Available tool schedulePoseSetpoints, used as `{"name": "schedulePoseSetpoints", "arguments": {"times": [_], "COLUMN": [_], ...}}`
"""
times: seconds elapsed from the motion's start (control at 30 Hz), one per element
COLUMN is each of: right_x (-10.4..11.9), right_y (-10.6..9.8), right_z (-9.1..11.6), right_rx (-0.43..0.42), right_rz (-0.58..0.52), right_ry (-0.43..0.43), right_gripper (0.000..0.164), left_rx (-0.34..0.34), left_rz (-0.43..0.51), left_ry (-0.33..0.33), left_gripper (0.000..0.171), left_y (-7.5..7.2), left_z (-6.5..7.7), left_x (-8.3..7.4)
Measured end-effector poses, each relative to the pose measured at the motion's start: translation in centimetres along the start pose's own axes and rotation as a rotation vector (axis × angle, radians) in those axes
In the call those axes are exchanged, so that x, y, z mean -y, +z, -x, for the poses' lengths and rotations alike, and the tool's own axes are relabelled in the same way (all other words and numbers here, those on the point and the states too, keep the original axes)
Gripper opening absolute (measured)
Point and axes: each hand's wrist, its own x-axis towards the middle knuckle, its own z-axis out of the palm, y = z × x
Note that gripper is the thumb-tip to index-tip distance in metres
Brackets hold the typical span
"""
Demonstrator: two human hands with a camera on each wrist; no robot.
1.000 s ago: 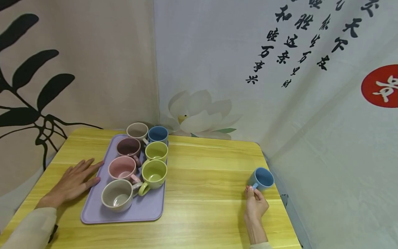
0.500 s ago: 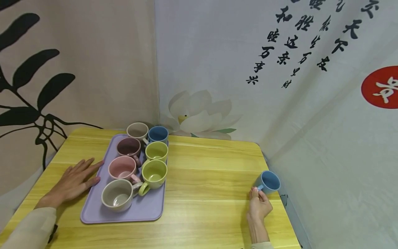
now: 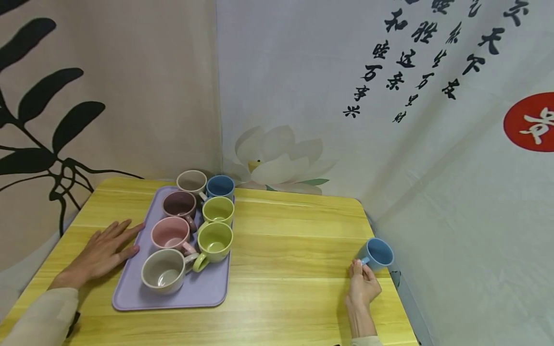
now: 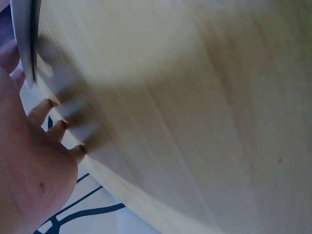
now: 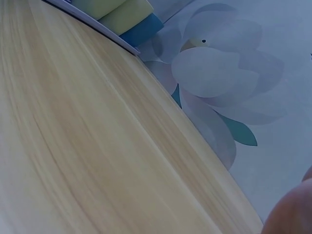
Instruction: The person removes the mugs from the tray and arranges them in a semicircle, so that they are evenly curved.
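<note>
- right hand (image 3: 362, 288), at the lower right of the frame, is pinching the handle (image 3: 366, 260) of a blue cup (image 3: 378, 254) between thumb and fingers.
- at the lower left, the left hand (image 3: 100, 253) is spreading its straight fingers, index finger and thumb touching the left rim of a lilac tray (image 3: 205, 299); it is gripping nothing. both hands are working well apart.
- blue cup is facing mouth-up by the right edge of the tabletop (image 3: 281, 302); whether its base is resting or hovering, the pictures are not making plain.
- that edge is posing the likeliest risk: with a slip rightward, the base could be losing support and the cup tipping off.
- since only the handle is being held, a loosening pinch could be letting the cup swing or drop.
- left of centre, the pale grey cup (image 3: 161, 279) and near green cup (image 3: 216, 250) are standing close, so a push on the rim could be knocking them together.
</note>
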Motion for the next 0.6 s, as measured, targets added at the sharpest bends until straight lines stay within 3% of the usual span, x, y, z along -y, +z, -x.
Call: {"name": "schedulePoseSetpoints", "arguments": {"times": [0.2,0.4,0.6], "right_x": [-0.15,-0.20,-0.38], "right_y": [-0.11,-0.21,-0.20], "right_z": [0.06,0.19,0.28], "right_rx": [0.016,0.002,-0.034], "right_rz": [-0.006,0.062,0.111], "right_ry": [-0.009,-0.007,-0.017], "right_gripper": [0.029,0.037,0.033], "left_rx": [0.003,0.004,0.010], "left_rz": [-0.001,-0.002,-0.002], "left_ry": [-0.001,0.000,-0.008], "left_gripper": [0.073,0.073,0.073], "left_y": [-0.08,-0.17,-0.21], "left_z": [0.02,-0.03,0.01], "left_x": [-0.02,-0.12,-0.21]}}
